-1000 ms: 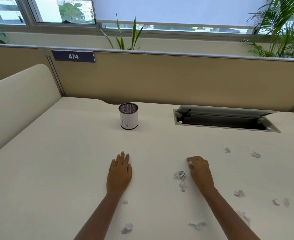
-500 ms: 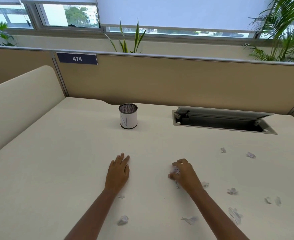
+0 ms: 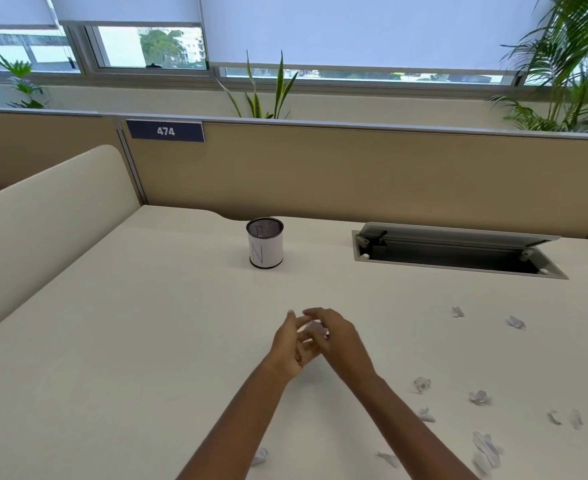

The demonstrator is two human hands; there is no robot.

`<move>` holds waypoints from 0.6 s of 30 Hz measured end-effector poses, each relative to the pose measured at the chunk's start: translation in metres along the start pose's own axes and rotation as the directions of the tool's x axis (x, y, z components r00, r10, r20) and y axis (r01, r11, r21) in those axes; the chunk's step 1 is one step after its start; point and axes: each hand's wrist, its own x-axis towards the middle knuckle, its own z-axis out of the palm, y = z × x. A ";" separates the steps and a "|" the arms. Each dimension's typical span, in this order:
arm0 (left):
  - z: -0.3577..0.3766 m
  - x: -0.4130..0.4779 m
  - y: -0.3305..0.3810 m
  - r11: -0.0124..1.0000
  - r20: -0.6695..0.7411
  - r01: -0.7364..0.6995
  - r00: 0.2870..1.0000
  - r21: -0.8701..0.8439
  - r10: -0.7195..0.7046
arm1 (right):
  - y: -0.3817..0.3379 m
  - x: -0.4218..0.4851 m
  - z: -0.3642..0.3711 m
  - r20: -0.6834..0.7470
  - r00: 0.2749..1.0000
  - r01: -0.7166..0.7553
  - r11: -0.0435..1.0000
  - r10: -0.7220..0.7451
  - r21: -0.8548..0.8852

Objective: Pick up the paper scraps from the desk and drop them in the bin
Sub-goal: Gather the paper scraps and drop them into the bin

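Observation:
The bin [image 3: 266, 253] is a small black mesh cup wrapped in white paper marked "N", standing at the back middle of the cream desk [image 3: 140, 341]. In front of it my two hands meet just above the desk. My right hand [image 3: 342, 339] pinches a crumpled white paper scrap [image 3: 316, 329] at its fingertips. My left hand [image 3: 287, 351] is turned palm-in beside it, fingers apart and cupped under the scrap. Several more scraps lie to the right, such as a far one [image 3: 515, 321], a crumpled one [image 3: 479, 397] and a flat one [image 3: 486, 445]. Another scrap [image 3: 259, 456] lies under my left forearm.
An open cable hatch [image 3: 458, 252] is sunk into the desk at the back right. A tan partition [image 3: 354, 174] with a "474" label closes the back, and a cream side divider [image 3: 43, 220] stands on the left. Plants rise behind the partition.
My right hand closed on a scrap, lifted it and carried it left. My left hand rose off the desk, turned and came to meet it. The view tilted up slightly.

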 end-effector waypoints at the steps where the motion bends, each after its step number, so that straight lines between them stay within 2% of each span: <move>1: -0.001 0.002 0.002 0.983 0.022 0.082 0.997 -0.165 -0.080 | -0.004 0.001 0.003 0.034 0.999 0.021 1.000 -0.020 -0.022; 3: -0.003 0.007 0.006 0.937 0.040 0.160 0.987 -0.310 -0.155 | -0.009 0.004 0.009 0.083 0.995 0.051 0.997 -0.046 -0.062; 6: -0.006 0.010 0.012 0.912 0.064 0.192 0.981 -0.362 -0.181 | -0.009 0.008 0.010 0.043 0.997 0.070 0.997 -0.068 -0.033; 9: -0.007 0.016 0.024 0.918 0.046 0.128 0.992 -0.376 -0.120 | 0.002 0.013 0.008 -0.113 0.992 0.065 0.998 -0.062 0.023; 11: -0.006 0.021 0.038 0.925 -0.030 0.058 0.997 -0.375 -0.074 | 0.018 0.019 0.010 -0.130 0.991 0.010 0.999 -0.014 -0.035; 14: 0.001 0.029 0.069 0.928 -0.086 -0.020 0.996 -0.372 -0.013 | 0.049 0.027 0.016 0.075 0.986 -0.122 0.956 0.147 -0.267; 16: 0.006 0.035 0.092 0.934 -0.124 -0.094 0.991 -0.346 0.054 | 0.066 0.034 0.018 0.206 0.954 -0.112 0.897 0.218 -0.428; 18: 0.014 0.041 0.115 0.936 -0.181 -0.175 0.976 -0.305 0.124 | 0.075 0.042 0.018 0.251 0.943 -0.069 0.868 0.217 -0.492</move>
